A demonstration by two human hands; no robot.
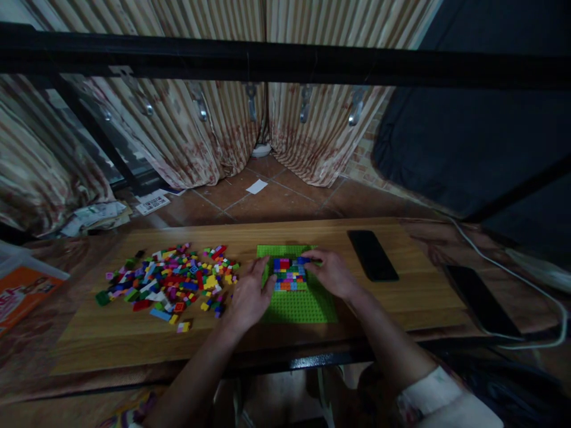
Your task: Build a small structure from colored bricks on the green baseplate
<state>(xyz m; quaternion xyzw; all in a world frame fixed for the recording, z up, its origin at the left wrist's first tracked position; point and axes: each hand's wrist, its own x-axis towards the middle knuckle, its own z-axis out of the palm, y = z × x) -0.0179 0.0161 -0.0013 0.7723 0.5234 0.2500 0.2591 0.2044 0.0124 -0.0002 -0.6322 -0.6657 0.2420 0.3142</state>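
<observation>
A green studded baseplate (297,308) lies on the wooden table. On its middle sits a patch of toy bricks (289,274) in several colours, set close together. My left hand (252,291) rests at the plate's left edge, thumb and fingers apart around the left side of the patch, holding nothing. From the right, my right hand (330,270) reaches over the plate. Its thumb and fingertips close on a dark blue brick (304,260) at the patch's upper right corner. Whether that brick is pressed down on the others I cannot tell.
Left of the plate spreads a heap of loose bricks (172,282) on the wooden table (134,345). A black phone (373,255) lies to the right, and a second dark phone (482,300) with a white cable (508,267) sits farther right. A dark bar (285,62) crosses above.
</observation>
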